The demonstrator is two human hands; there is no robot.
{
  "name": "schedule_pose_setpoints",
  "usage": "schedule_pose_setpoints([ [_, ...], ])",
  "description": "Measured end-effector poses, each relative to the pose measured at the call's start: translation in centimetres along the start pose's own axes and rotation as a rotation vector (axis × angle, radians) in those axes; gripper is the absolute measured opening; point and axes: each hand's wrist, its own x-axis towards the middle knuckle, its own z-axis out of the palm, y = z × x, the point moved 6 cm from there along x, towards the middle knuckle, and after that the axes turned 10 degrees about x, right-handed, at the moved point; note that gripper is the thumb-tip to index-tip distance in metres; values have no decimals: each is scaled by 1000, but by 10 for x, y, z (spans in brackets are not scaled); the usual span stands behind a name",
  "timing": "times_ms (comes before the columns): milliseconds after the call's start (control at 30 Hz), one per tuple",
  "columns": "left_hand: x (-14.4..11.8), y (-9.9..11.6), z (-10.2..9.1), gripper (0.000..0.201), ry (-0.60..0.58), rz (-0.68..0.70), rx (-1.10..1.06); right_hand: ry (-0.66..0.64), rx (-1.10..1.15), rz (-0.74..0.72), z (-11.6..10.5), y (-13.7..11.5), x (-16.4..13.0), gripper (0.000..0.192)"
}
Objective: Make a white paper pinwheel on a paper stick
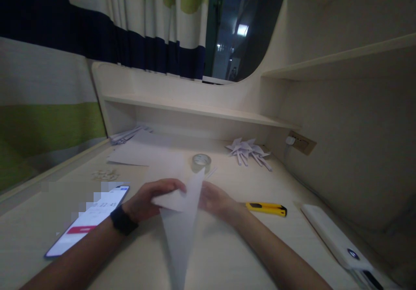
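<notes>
Paper (182,233): one sheet, folded to a long triangle, standing up off the desk (227,255) between both hands. Judged light, thin, limp; creases easily, best pinched at a folded edge near the top.
Left hand (147,200): fingers closed on the sheet's upper left flap.
Right hand (216,199): behind the sheet, touching it; finger spread cannot be told.
Phone (87,225): one, lit, left of the wrist.
Knife (266,208): one, yellow, right.
Tape (201,161): one roll, beyond the hands.
Pinwheels (248,150): a heap, count unclear.
Flat sheets (136,153): stack, far left.
</notes>
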Motion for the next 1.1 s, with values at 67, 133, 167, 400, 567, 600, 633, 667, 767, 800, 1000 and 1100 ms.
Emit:
schedule_pose_setpoints([
  [67,0,-4,9,34,-107,-36,-282,-91,13,41,12,4,-1,71],
  [133,0,-5,17,36,-171,-59,-444,-156,11,92,23,7,-3,68],
  [167,1,-6,18,36,-166,-65,-440,-162,2,105,27,7,-5,67],
  [400,11,-16,14,53,78,-115,-163,155,-123,75,9,6,-4,50],
  [567,12,-22,14,69,164,-181,-201,424,-286,7,-10,7,-3,33],
  [600,12,-22,13,66,180,-193,-207,480,-295,-18,-14,6,-3,33],
  [633,12,-22,12,62,198,-201,-215,533,-295,-48,-19,4,-4,32],
  [667,12,-21,11,58,213,-203,-225,579,-288,-81,-23,2,-5,32],
  [767,11,-22,9,45,242,-216,-235,629,-243,-147,-32,-4,-6,31],
  [800,11,-22,7,41,259,-221,-233,612,-222,-150,-32,-5,-6,30],
  [1000,9,-19,15,29,141,-216,-350,397,4,-198,-15,-17,-5,31],
  [1100,7,-20,25,29,39,-230,-387,275,36,-202,-1,-22,-5,39],
])
